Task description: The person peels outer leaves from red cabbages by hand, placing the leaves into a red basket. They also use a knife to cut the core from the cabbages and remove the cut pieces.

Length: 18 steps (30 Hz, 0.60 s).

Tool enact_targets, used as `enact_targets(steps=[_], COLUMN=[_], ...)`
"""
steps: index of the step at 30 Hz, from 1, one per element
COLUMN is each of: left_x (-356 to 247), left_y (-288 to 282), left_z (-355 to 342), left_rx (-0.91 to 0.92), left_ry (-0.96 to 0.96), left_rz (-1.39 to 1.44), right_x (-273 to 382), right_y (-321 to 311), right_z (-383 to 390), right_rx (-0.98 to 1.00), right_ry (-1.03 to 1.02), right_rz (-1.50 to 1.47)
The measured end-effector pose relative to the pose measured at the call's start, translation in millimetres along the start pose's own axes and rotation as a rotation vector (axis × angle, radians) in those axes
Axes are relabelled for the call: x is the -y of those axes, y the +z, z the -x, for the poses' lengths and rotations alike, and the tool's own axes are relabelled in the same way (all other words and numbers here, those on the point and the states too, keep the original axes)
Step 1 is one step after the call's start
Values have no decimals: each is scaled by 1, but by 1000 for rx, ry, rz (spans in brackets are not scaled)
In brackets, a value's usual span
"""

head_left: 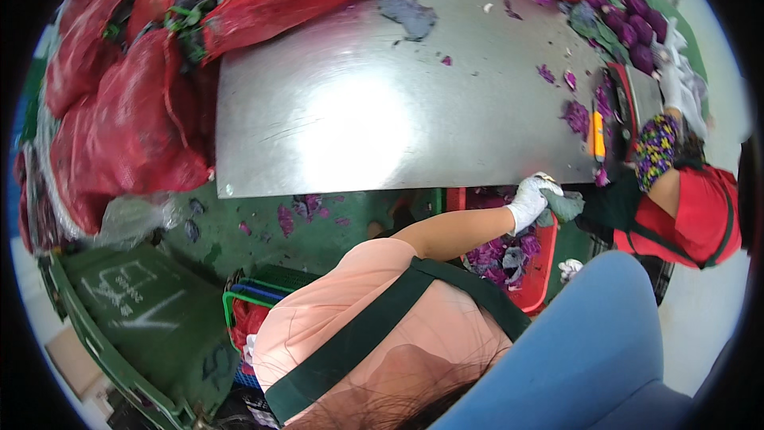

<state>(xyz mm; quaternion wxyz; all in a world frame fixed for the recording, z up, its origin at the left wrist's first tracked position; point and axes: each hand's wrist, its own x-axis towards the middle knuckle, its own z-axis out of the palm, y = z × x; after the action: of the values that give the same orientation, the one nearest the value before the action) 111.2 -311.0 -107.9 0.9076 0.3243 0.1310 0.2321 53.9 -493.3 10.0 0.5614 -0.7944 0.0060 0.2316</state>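
My left arm, in a pink sleeve, reaches to the right along the near edge of the metal table (263,123). Its white-gloved left hand (528,203) is closed on a grey-green cabbage leaf (565,205), just past the table edge. Below that hand stands a red basket (543,259) with purple cabbage pieces (501,263) in it. A yellow-handled knife (598,137) lies at the table's right end, beyond the hand. No part of my right hand shows. A large blue shape (589,334), like a sleeve, covers the lower right.
Red mesh sacks (127,127) of cabbages crowd the left. A green bin (143,310) stands lower left. At the right, a co-worker in red (700,207) has a gloved hand (672,84) near a red-edged tray-like object (621,103). Purple cabbages (639,32) are piled beyond it.
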Motion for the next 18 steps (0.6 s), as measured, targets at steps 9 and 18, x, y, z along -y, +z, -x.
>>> enact_targets(steps=[9, 18], left_x=[-176, -221], left_y=[-8, -22], left_z=[-66, -150], left_rx=[-9, 104], left_ry=[-241, 192], left_rz=[76, -41], right_x=[-53, 23], right_y=[-55, 38], right_z=[54, -22], right_rx=[-321, -59], right_ry=[45, 103], right_rz=[-61, -176])
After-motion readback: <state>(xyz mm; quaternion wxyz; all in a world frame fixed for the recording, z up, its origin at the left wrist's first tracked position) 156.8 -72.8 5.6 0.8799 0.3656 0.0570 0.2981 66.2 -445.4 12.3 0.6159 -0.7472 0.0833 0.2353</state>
